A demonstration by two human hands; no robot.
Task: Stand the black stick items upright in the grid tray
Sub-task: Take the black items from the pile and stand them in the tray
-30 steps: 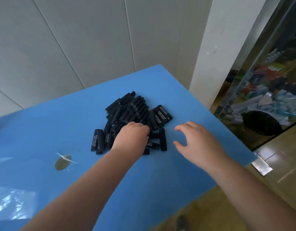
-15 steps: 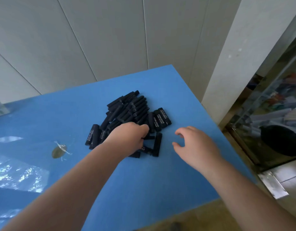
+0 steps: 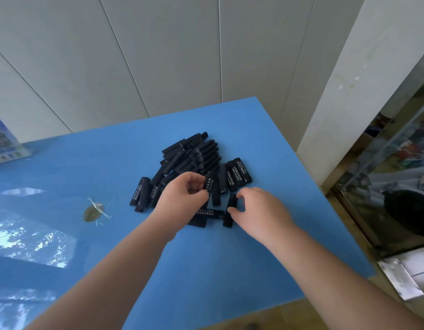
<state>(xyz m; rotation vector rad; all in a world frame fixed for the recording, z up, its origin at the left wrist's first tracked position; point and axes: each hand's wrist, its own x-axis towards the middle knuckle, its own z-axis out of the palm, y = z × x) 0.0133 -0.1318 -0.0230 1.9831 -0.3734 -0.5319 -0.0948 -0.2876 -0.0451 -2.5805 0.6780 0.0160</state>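
Pinching one black stick (image 3: pixel 209 184) between thumb and fingers, the left hand (image 3: pixel 182 198) works at the near edge of the pile (image 3: pixel 192 158) on the blue table (image 3: pixel 206 270). The right hand (image 3: pixel 258 210) — fingers curled — grips another stick (image 3: pixel 231 206) lying just beside it. The rest lie flat — heaped mid-table.

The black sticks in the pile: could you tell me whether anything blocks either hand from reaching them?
Nothing visible does. The left hand already pinches one black stick, and the right hand holds another stick.
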